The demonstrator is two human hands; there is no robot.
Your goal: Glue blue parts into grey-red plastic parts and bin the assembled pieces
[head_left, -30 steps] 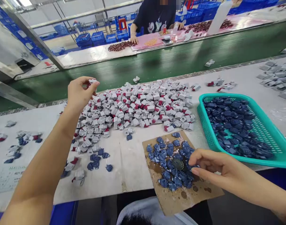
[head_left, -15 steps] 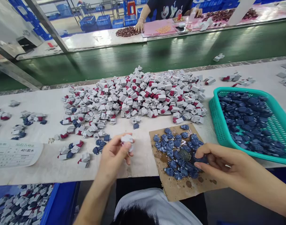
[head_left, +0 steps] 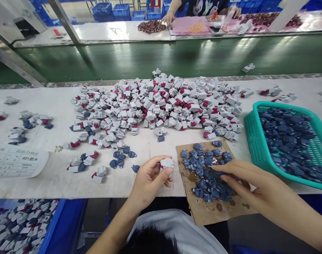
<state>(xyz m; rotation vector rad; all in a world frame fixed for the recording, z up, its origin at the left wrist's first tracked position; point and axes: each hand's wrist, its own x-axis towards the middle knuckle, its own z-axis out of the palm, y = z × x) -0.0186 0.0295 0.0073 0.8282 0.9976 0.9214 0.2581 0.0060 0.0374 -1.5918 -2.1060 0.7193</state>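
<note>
Pretty clearly a factory floor, some kind of small-parts production line. There's a long green conveyor belt (head_left: 150, 60) running between white work counters (head_left: 44, 187), with heaps of little grey-and-red parts (head_left: 155, 102) spread out and stacks of blue plastic crates (head_left: 121, 10) in the back. A co-worker (head_left: 200, 5) is at it across the belt too, with their own piles of parts.

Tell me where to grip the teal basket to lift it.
Take the flared rim of the teal mesh basket at its left end, coming from the left and above. That lip stands proud of the sloping wall, so fingers can likely hook under it, and the dark blue parts heaped inside leave it free.
</note>
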